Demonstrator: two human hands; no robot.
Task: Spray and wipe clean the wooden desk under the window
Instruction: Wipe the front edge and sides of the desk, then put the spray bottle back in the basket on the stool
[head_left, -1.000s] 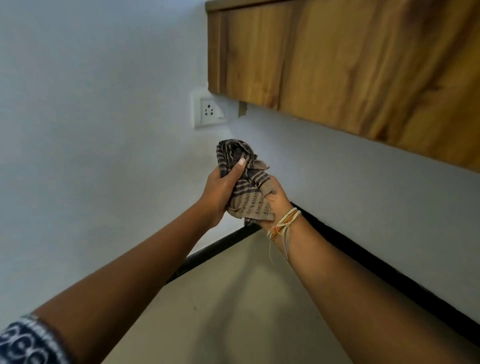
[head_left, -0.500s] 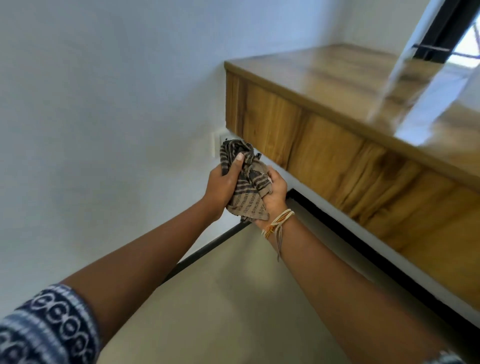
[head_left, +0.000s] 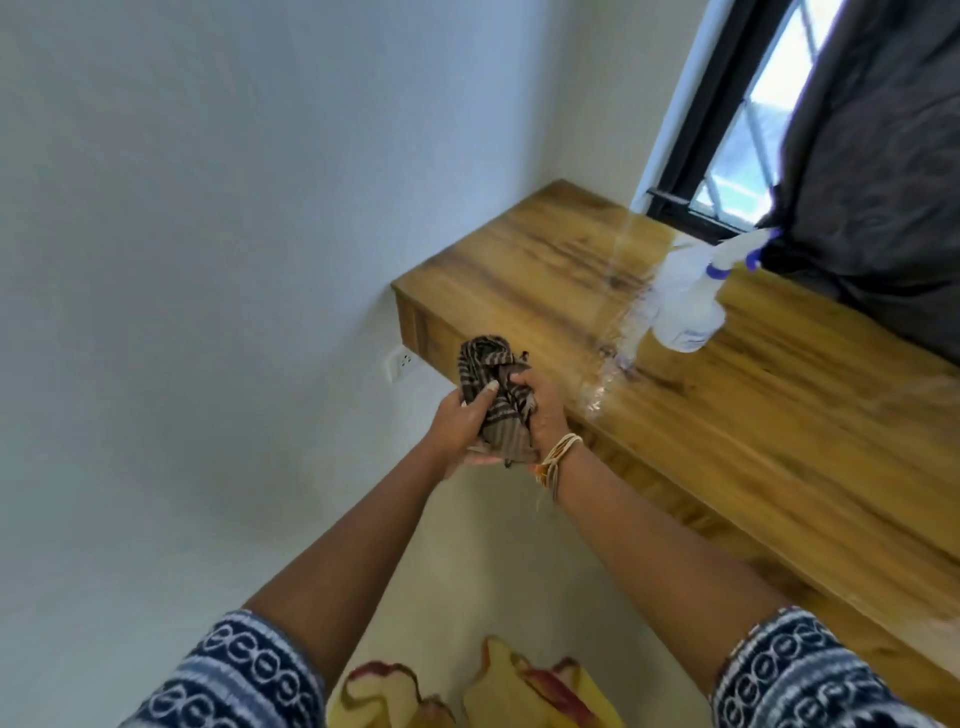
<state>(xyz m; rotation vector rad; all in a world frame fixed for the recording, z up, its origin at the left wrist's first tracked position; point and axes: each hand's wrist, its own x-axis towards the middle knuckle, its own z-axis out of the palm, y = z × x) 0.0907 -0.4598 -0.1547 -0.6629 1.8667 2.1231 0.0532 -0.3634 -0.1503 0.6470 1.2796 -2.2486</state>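
Both hands grip a bunched striped cloth (head_left: 496, 395) held upright in the air just off the wooden counter (head_left: 727, 415) near its left end. Left hand (head_left: 460, 428) and right hand (head_left: 543, 410) have fingers curled around it. A spray bottle (head_left: 691, 306) stands on the counter under the window (head_left: 753, 130), nozzle pointing right.

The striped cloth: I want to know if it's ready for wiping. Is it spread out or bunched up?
Bunched up. The striped cloth is a crumpled wad gripped between the left hand and right hand, held beside the wooden desk, not on it.

Desk (head_left: 753, 415) cut off right, spray bottle (head_left: 691, 306) blurred, label unreadable
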